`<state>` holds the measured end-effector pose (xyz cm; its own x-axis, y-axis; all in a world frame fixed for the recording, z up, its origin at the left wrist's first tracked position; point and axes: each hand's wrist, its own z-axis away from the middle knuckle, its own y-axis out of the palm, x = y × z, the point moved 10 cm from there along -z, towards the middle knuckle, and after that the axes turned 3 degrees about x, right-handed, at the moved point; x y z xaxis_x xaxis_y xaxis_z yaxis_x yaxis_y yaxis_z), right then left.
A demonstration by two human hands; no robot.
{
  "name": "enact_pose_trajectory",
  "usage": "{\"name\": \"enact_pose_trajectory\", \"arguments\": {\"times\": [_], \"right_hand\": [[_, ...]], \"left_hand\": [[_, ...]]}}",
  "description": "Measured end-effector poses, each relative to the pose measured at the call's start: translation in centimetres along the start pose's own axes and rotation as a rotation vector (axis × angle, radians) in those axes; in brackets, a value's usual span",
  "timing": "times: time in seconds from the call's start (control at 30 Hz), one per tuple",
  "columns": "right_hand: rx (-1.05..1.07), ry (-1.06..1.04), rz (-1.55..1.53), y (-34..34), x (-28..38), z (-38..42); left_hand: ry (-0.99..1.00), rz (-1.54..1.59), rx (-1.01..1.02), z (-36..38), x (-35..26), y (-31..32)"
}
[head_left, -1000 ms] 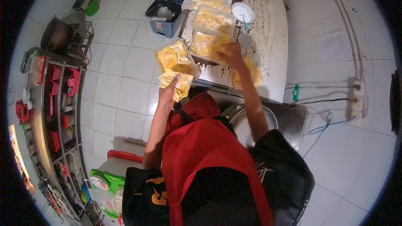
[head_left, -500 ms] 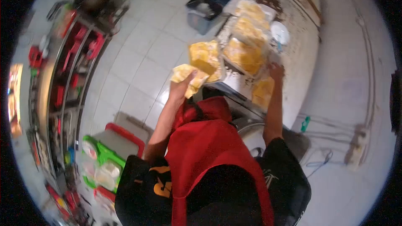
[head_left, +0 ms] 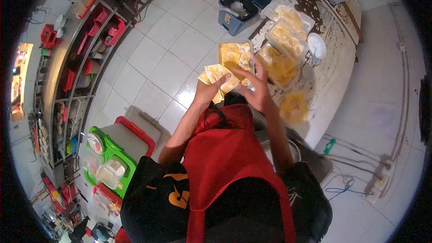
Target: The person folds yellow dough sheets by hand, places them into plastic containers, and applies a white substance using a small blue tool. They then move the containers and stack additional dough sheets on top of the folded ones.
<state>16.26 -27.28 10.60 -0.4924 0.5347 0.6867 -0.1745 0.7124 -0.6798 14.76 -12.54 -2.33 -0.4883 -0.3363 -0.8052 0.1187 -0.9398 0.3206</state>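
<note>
Left hand [head_left: 208, 91] pinching yellow wrapper stack [head_left: 219, 79]; right hand [head_left: 256, 91] spread, peeling. Stack hanging past tabletop [head_left: 335, 69] edge; sheets risking slipping to floor [head_left: 153, 63].

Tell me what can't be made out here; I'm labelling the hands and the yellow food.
- Head view: the left hand's grip on the yellow stack; the fingers lie behind it.
- Right hand: whether it touches the stack or only hovers is unclear.
- The yellow food's kind, in the trays, is too small to tell.
- The basin is largely hidden by the arm.
</note>
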Motion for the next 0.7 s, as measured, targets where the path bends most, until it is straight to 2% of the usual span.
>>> {"name": "enact_pose_trajectory", "arguments": {"times": [0.13, 0.2, 0.33, 0.4, 0.43, 0.5, 0.63, 0.7], "right_hand": [[0.109, -0.020, 0.151, 2.6, 0.4, -1.1], [0.090, 0.007, -0.010, 3.4, -0.7, -1.2], [0.122, -0.003, -0.114, 3.7, -0.5, -1.2], [0.131, 0.178, -0.364, 3.9, -2.1, -1.1], [0.133, 0.169, -0.360, 3.9, -2.0, -1.0], [0.069, 0.229, -0.366, 3.8, -2.4, -0.1], [0.002, 0.343, -0.465, 5.2, -5.0, 1.5], [-0.073, 0.458, -0.692, 6.0, -6.4, 2.0]], "left_hand": [[0.046, -0.052, 0.021, 0.6, -0.4, -0.1], [0.139, -0.086, 0.039, 0.7, -0.9, -0.2], [0.186, -0.096, 0.058, 1.4, -1.6, -0.1], [0.186, -0.153, 0.015, 1.9, -2.5, -0.1], [0.194, -0.150, 0.012, 1.7, -2.6, -0.3], [0.117, -0.077, -0.019, 1.5, -1.6, -1.0], [0.103, 0.141, -0.042, 1.7, -1.3, -1.6], [-0.031, 0.488, 0.017, 2.1, -0.3, -0.8]]}}
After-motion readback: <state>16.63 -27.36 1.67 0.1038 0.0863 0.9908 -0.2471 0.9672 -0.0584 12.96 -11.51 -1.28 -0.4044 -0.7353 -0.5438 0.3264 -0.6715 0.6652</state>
